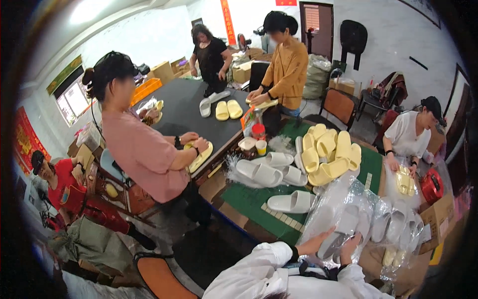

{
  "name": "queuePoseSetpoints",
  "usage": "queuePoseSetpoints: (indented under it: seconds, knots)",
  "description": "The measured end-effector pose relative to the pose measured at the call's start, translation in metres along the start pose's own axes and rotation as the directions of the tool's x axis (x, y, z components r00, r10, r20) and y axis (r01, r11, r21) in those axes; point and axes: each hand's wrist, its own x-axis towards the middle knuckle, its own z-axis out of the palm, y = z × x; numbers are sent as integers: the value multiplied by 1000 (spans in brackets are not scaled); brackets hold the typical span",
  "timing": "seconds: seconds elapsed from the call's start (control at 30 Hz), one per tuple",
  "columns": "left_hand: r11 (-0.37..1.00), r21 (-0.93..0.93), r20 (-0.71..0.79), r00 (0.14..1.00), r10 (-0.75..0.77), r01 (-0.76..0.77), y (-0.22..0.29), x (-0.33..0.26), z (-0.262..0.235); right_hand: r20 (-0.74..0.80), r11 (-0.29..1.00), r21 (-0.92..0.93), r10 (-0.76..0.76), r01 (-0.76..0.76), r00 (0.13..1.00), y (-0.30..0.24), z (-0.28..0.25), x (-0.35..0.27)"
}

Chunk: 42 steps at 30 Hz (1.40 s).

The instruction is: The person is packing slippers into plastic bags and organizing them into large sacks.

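Note:
A pair of grey slide slippers is between my two hands at the front edge of the green-topped table. My left hand grips the pair from the left side, its fingers along the sole. On the other side, my right hand has its fingers round the slippers' near end. Clear plastic bags lie around and beside the pair; whether the slippers are inside one I cannot tell. More grey slippers in clear plastic lie to the right. A single grey slipper rests just beyond my left hand.
Yellow slippers are heaped on the green table, beside loose grey ones. A red-lidded jar and yellow cup stand behind. Several people work around the tables. A cardboard box and red tape dispenser are at right.

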Motion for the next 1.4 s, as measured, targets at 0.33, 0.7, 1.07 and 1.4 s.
queuePoseSetpoints:
  seconds: [0.33, 0.7, 1.07, 1.4]
  knots:
    - [870, -374, 391, 905, -166, 321, -25, 11, -17, -163, 995, 39, 101, -95, 981, -33, 29, 54]
    - [665, -699, 145, 963, -227, 262, 65, 62, -42, -4, 928, -53, -370, 369, 929, -92, -97, -25]
    - [877, -470, 760, 461, 458, -98, 238, 54, 47, -559, 897, -430, -176, -102, 810, -72, -257, -139]
    - [689, -322, 742, 280, 610, -649, 239, 67, 311, -965, 693, -236, -85, -681, 248, 45, -374, -229]
